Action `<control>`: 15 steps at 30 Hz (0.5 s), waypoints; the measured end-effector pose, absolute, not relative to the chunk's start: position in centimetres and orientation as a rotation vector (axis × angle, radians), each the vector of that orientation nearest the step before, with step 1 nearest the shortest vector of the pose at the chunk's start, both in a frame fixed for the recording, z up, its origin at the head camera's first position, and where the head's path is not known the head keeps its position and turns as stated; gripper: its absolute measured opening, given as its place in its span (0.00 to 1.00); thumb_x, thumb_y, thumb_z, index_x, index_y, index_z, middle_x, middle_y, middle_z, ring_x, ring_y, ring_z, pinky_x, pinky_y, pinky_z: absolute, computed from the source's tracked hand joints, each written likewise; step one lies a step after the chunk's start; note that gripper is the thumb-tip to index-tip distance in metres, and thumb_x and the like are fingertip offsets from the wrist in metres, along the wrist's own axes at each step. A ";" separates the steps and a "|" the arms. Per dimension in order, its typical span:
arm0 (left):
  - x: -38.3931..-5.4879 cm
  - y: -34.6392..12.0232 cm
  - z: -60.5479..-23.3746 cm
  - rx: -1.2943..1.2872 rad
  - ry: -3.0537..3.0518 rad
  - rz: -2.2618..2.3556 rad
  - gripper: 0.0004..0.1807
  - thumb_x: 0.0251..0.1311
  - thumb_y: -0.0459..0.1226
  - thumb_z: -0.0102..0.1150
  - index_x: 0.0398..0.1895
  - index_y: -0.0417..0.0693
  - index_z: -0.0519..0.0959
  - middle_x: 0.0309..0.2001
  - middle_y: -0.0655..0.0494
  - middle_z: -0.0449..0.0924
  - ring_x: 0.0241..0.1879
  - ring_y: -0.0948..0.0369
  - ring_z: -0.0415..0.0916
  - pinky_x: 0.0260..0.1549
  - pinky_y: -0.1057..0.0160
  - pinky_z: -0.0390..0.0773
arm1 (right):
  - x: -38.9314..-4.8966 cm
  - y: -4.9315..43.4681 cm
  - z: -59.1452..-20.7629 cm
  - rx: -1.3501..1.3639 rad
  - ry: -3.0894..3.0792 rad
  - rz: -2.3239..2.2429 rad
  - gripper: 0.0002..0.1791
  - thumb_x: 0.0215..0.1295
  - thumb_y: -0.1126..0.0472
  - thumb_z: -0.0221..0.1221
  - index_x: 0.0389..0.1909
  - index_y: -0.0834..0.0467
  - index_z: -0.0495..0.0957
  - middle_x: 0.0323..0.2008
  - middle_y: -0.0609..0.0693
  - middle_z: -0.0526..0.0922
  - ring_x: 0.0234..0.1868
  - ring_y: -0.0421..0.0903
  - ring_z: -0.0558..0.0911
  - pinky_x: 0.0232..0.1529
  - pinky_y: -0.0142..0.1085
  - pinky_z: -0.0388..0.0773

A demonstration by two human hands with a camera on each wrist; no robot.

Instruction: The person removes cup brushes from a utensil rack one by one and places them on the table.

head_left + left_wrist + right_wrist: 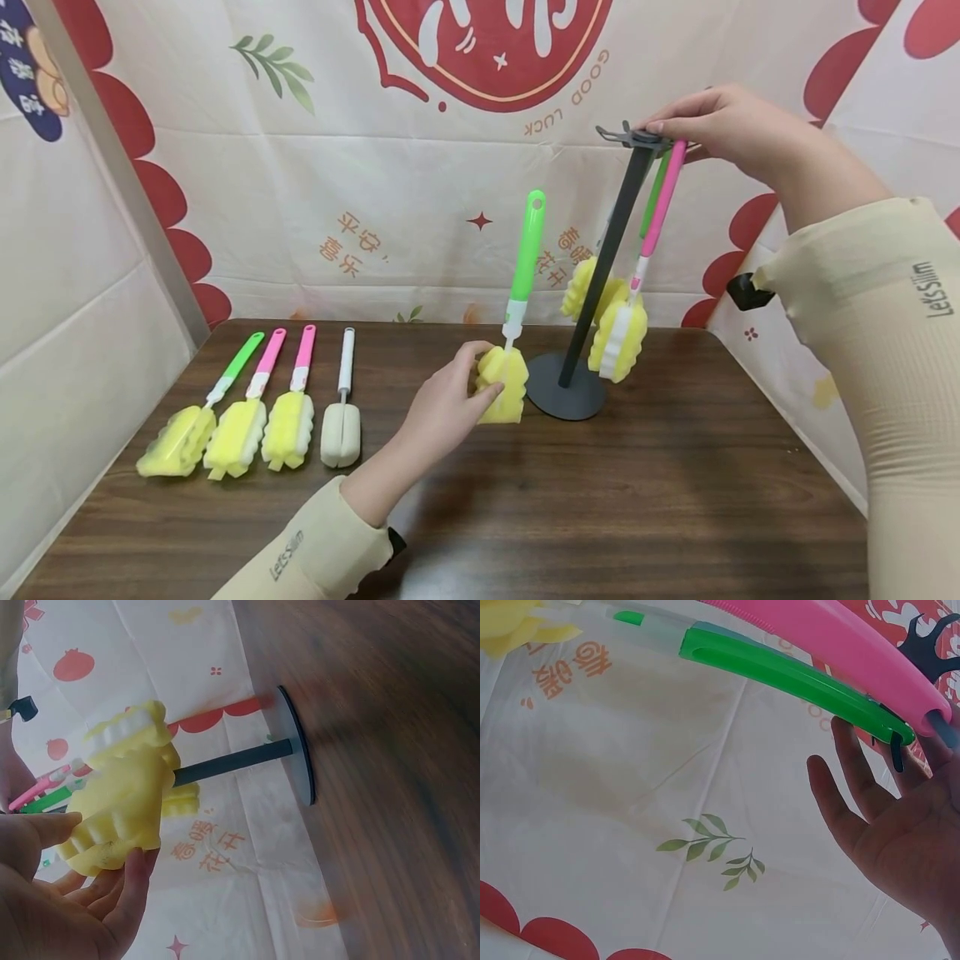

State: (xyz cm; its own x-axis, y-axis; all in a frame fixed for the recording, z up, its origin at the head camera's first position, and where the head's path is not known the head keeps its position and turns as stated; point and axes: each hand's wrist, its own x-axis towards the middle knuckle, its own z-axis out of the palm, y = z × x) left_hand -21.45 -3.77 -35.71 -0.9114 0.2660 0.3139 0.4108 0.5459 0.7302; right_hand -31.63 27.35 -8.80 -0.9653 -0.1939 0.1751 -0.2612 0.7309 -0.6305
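Observation:
My left hand (450, 392) grips the yellow sponge head of a green-handled bottle brush (528, 250), its handle pointing up, just left of a dark hook stand (611, 242). In the left wrist view, thumb and fingers pinch the sponge head (124, 802). My right hand (738, 133) holds the stand's top between thumb and forefinger; its other fingers (862, 780) extend below the hooks. A pink-handled brush (663, 200) and another green-handled brush (780, 679) hang there by their handle holes. Behind the pole hangs a further yellow sponge head (577, 287), its handle mostly hidden.
On the left of the brown wooden table (480, 517) lie a green-handled brush (180, 437) with a wrapped-looking head, two pink-handled brushes (236, 437) and a white brush (341, 433). The stand's round base (566, 404) rests near the back edge, before a printed cloth (420, 167).

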 end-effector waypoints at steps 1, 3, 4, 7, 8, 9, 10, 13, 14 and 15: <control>-21.5 -3.9 -35.8 -0.571 -2.614 -1.302 0.28 0.63 0.40 0.64 0.64 0.53 0.66 0.45 0.54 0.80 0.38 0.61 0.78 0.34 0.58 0.77 | -31.6 27.3 -8.8 0.377 -2.829 1.055 0.22 0.71 0.49 0.54 0.63 0.48 0.76 0.48 0.43 0.76 0.49 0.43 0.72 0.64 0.51 0.59; -21.4 -4.1 -35.9 -0.560 -2.616 -1.312 0.28 0.63 0.40 0.64 0.64 0.53 0.66 0.45 0.54 0.80 0.37 0.61 0.78 0.34 0.58 0.77 | -31.7 27.3 -8.9 0.387 -2.825 1.056 0.22 0.71 0.49 0.54 0.63 0.48 0.76 0.48 0.43 0.76 0.49 0.43 0.72 0.63 0.49 0.61; -21.4 -4.2 -36.0 -0.557 -2.617 -1.316 0.28 0.63 0.40 0.64 0.64 0.53 0.66 0.44 0.54 0.80 0.37 0.61 0.78 0.34 0.58 0.77 | -31.7 27.3 -8.9 0.393 -2.823 1.057 0.22 0.71 0.49 0.54 0.63 0.49 0.76 0.47 0.44 0.76 0.49 0.43 0.72 0.61 0.46 0.64; -21.5 -4.6 -36.2 -0.553 -2.607 -1.318 0.27 0.62 0.39 0.64 0.63 0.52 0.67 0.44 0.54 0.80 0.37 0.60 0.78 0.35 0.58 0.77 | -31.7 27.3 -9.0 0.411 -2.818 1.053 0.22 0.71 0.50 0.55 0.63 0.49 0.76 0.47 0.44 0.76 0.48 0.43 0.72 0.57 0.40 0.67; -21.5 -4.7 -36.2 -0.554 -2.600 -1.319 0.27 0.62 0.39 0.64 0.63 0.51 0.67 0.44 0.53 0.81 0.38 0.60 0.78 0.35 0.58 0.78 | -31.8 27.3 -9.0 0.413 -2.818 1.053 0.22 0.71 0.50 0.55 0.63 0.49 0.76 0.47 0.44 0.76 0.48 0.43 0.72 0.57 0.39 0.68; -21.5 -4.8 -36.3 -0.550 -2.594 -1.321 0.27 0.62 0.38 0.64 0.63 0.50 0.68 0.43 0.52 0.81 0.38 0.60 0.78 0.36 0.58 0.78 | -31.8 27.4 -9.0 0.416 -2.817 1.052 0.22 0.71 0.50 0.55 0.63 0.50 0.76 0.47 0.44 0.76 0.49 0.43 0.72 0.56 0.38 0.68; -21.5 -4.9 -36.3 -0.549 -2.584 -1.326 0.26 0.62 0.38 0.65 0.62 0.50 0.68 0.43 0.52 0.81 0.38 0.59 0.78 0.35 0.58 0.78 | -31.8 27.4 -9.0 0.416 -2.817 1.053 0.22 0.71 0.50 0.55 0.63 0.49 0.77 0.47 0.44 0.75 0.49 0.42 0.72 0.55 0.38 0.68; -21.5 -5.3 -36.3 -0.536 -2.560 -1.360 0.26 0.61 0.37 0.65 0.61 0.49 0.69 0.42 0.51 0.81 0.38 0.59 0.78 0.33 0.60 0.79 | -31.9 27.4 -9.0 0.416 -2.814 1.062 0.22 0.71 0.50 0.55 0.63 0.49 0.77 0.48 0.45 0.75 0.49 0.41 0.71 0.52 0.35 0.70; -21.5 -5.4 -36.3 -0.531 -2.558 -1.373 0.26 0.61 0.36 0.65 0.61 0.49 0.68 0.41 0.51 0.80 0.38 0.59 0.78 0.32 0.61 0.79 | -31.9 27.4 -9.0 0.416 -2.813 1.069 0.22 0.71 0.50 0.55 0.63 0.49 0.77 0.48 0.45 0.75 0.49 0.41 0.71 0.52 0.34 0.70; -21.5 -5.5 -36.3 -0.524 -2.557 -1.384 0.26 0.61 0.36 0.65 0.61 0.49 0.68 0.41 0.51 0.80 0.37 0.59 0.78 0.31 0.61 0.78 | -31.9 27.4 -9.0 0.419 -2.810 1.072 0.21 0.71 0.50 0.55 0.62 0.49 0.77 0.47 0.45 0.75 0.49 0.41 0.71 0.49 0.32 0.71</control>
State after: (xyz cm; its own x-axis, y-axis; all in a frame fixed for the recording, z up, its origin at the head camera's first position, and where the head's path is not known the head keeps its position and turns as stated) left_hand -21.46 -5.51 -36.33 -0.9201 0.2170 0.3261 0.3917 0.5028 0.7706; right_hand -31.89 27.41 -9.03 -0.9566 -0.2173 0.1943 -0.2915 0.7134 -0.6372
